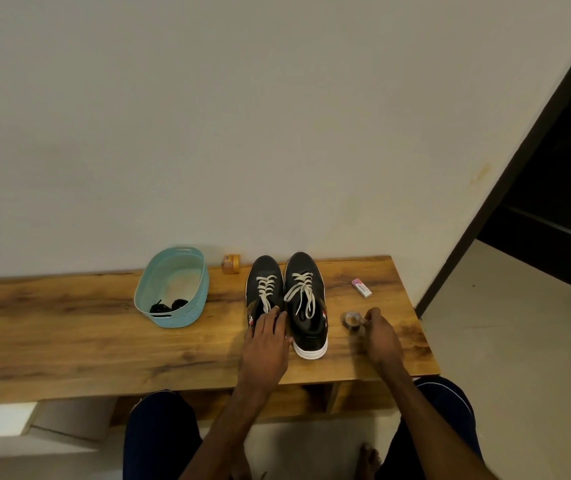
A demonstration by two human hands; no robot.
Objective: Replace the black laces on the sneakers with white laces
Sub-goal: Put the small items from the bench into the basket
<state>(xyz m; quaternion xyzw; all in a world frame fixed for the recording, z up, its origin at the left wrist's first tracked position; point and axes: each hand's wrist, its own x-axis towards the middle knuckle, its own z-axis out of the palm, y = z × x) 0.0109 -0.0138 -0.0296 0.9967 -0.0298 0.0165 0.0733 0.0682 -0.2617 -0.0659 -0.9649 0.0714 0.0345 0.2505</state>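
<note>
I note both sneakers, left [265, 271] and right [306, 327], standing side by side, touching, on the wooden bench [104, 341], each threaded with white laces [266, 289]. The black laces [169, 305] lie in the teal basket [173, 320], well apart to the left. My left hand [266, 344] rests flat on the left sneaker's collar, fingers extended, gripping nothing. My right hand [381, 337] pinches a small round object [350, 320], blurred, just beside the right sneaker.

The left hand [266, 344] hides the heel of the left sneaker [264, 271]. The small round object [350, 320] the right hand [382, 336] pinches is blurred beyond telling.
</note>
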